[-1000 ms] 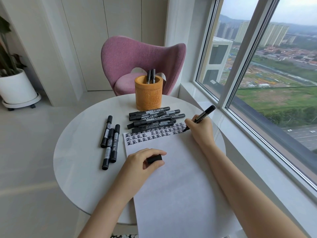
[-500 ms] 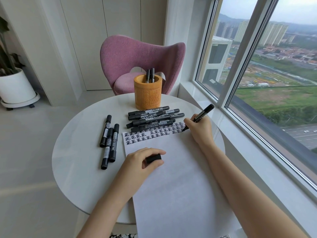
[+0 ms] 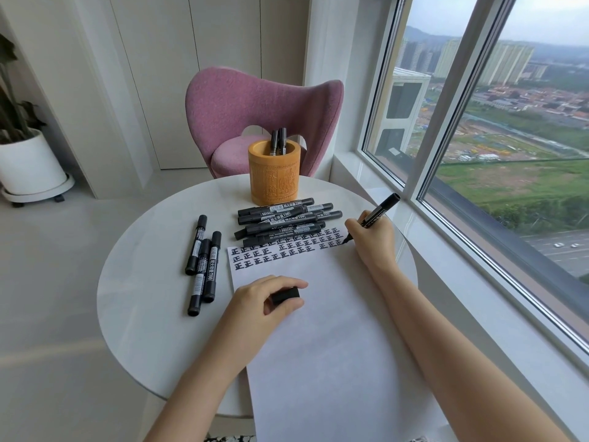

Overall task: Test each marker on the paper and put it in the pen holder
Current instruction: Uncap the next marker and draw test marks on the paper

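Right hand (image 3: 374, 240) gripping uncapped marker (image 3: 376, 215), tip writing on paper (image 3: 318, 330) right of centre; left hand (image 3: 264, 303) pinching cap (image 3: 285, 295), pinning sheet steady.

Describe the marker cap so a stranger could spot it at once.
Find the round white table beside the window, then the white paper sheet on it. On the sheet's left side rests the left hand, pinching the marker cap. It is a short black stub, far shorter than the long labelled markers lying around it.
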A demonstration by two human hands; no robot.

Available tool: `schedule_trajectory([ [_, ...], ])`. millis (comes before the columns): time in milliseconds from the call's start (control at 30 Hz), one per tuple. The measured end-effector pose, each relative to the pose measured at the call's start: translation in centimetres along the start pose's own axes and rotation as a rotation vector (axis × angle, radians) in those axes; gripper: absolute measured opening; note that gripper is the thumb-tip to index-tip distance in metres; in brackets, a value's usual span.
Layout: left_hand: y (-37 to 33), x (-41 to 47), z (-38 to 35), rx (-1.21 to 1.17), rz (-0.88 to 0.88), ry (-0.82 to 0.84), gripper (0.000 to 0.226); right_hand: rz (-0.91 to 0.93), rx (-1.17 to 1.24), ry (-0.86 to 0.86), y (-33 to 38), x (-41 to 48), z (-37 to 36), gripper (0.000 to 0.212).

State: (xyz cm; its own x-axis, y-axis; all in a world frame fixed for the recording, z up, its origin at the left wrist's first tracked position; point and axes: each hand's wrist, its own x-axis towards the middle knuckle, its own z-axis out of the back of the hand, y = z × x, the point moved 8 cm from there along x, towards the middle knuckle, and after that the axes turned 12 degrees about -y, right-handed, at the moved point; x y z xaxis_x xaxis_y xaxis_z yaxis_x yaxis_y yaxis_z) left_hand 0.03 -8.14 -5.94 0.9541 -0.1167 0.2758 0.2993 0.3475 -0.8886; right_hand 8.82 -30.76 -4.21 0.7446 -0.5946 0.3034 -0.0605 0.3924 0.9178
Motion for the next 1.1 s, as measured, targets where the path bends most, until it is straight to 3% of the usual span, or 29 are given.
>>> schedule_trajectory([
  [267,-0.3,0.0,0.2,0.007,-0.007,-0.017,0.025,-0.117,0.079,-0.019,-0.8,0.3,0.6,0.016],
  [400,-0.4,0.1,0.7,0.022,-0.001,-0.066,0.029,-0.231,0.257,0.027,-1.0,0.5,0.7,0.032],
  [533,-0.7,0.2,1.2,-0.035,-0.007,-0.13,0.019,-0.221,0.337,0.097,-0.2,0.4,1.2,0.036],
  [767,-0.7,0.5,1.7,-0.138,0.023,-0.177,0.014,-0.257,0.467,0.245,2.6,-3.0,1.0,0.026],
  [900,-0.8,0.6,2.2,-0.2,0.058,-0.209,0.015,-0.226,0.463,0.321,4.0,-6.0,0.5,0.044],
  [1100,-1.4,0.7,2.6,-0.225,0.089,-0.255,0.017,-0.241,0.518,0.324,5.2,-8.8,0.1,0.041],
])
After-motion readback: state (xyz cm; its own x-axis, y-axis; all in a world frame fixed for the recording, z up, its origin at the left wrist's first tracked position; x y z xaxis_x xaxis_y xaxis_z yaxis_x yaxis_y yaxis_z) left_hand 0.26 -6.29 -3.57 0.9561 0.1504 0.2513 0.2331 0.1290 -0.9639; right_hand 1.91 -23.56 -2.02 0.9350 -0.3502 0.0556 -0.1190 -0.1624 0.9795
